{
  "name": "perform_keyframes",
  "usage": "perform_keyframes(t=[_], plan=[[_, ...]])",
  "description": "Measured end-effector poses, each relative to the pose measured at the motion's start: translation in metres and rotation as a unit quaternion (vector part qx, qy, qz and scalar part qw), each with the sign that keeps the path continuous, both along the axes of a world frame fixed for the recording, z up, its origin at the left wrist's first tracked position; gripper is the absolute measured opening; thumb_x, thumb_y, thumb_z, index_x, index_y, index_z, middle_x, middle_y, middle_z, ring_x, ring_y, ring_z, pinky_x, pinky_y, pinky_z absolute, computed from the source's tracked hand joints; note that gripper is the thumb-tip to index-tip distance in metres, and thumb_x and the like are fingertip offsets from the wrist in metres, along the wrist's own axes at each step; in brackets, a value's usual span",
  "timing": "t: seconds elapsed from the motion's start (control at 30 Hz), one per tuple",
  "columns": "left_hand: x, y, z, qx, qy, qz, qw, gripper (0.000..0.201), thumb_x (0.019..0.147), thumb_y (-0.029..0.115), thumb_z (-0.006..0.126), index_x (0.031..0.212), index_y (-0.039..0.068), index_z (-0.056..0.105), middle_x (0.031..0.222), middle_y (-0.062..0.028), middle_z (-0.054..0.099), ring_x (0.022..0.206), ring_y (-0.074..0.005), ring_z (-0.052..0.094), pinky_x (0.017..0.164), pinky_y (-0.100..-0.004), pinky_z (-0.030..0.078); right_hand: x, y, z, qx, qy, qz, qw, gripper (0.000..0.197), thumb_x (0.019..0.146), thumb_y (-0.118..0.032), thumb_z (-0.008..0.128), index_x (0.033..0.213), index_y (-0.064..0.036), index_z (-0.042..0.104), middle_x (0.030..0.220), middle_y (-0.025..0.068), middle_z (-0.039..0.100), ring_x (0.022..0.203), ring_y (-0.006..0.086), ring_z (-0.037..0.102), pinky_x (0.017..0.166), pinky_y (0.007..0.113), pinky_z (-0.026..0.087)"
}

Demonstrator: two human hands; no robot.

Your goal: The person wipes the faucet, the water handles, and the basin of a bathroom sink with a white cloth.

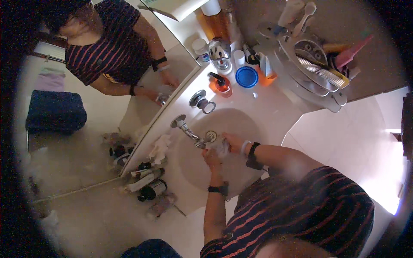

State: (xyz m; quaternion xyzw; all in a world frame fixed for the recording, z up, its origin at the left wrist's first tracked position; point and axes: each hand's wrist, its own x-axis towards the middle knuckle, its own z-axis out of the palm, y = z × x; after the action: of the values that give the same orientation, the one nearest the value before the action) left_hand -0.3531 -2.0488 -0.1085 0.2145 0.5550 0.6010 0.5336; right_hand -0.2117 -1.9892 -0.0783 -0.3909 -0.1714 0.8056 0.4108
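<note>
Over the round sink basin (pixel 195 178), both my hands are closed around a whitish, translucent thing (pixel 220 147); blur keeps its kind unclear. My left hand (pixel 211 158) grips its left side, right under the metal tap (pixel 189 131). On the other side, my right hand (pixel 234 144) holds it with bent fingers. Just beyond the hands lies the drain (pixel 211 136). A round metal knob (pixel 199 99) and a small ring-shaped piece (pixel 209 107) sit behind the basin.
Behind the basin stand a red pump bottle (pixel 223 88), a blue round lid (pixel 246 77) and a white jar (pixel 200 46). A shelf rack (pixel 309 73) with combs and brushes is at right. Several bottles (pixel 152 189) and a pale cloth (pixel 161 148) lie left, along the mirror (pixel 107 150).
</note>
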Motion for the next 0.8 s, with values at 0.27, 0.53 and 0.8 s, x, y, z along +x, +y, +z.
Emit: perform_keyframes(t=[0.27,0.53,0.8], plan=[[0.023,0.006,0.041,-0.025,0.619,-0.143,0.772,0.034,0.093,0.032,0.038,0.103,0.003,0.051,0.098,-0.0163,0.058,0.086,-0.031,0.058,0.075,-0.0389,0.047,-0.032,-0.023,-0.005,-0.159,0.139,0.058,0.976,0.02,0.087,-0.028,0.054,0.087,-0.0082,0.059,0.084,0.004,0.061,0.071,0.0125,0.057,0.059,0.03,0.049],[-0.028,0.044,0.061,-0.331,0.427,-0.12,0.833,0.036,0.088,0.037,0.046,0.099,0.004,0.052,0.089,-0.0137,0.063,0.07,-0.0289,0.062,0.053,-0.0348,0.05,0.0,-0.017,-0.006,0.146,-0.291,0.146,0.934,0.031,0.081,-0.034,0.061,0.092,-0.0062,0.056,0.084,0.0061,0.055,0.078,0.0185,0.057,0.06,0.033,0.049],[0.02,0.04,0.084,-0.257,-0.092,-0.115,0.955,0.027,0.087,0.034,0.046,0.098,0.01,0.053,0.09,-0.0032,0.06,0.068,-0.0183,0.058,0.05,-0.0316,0.049,0.03,-0.001,0.043,-0.023,-0.023,0.109,0.993,0.042,0.083,-0.044,0.058,0.108,-0.011,0.053,0.103,0.002,0.055,0.101,0.019,0.051,0.082,0.038,0.045]])
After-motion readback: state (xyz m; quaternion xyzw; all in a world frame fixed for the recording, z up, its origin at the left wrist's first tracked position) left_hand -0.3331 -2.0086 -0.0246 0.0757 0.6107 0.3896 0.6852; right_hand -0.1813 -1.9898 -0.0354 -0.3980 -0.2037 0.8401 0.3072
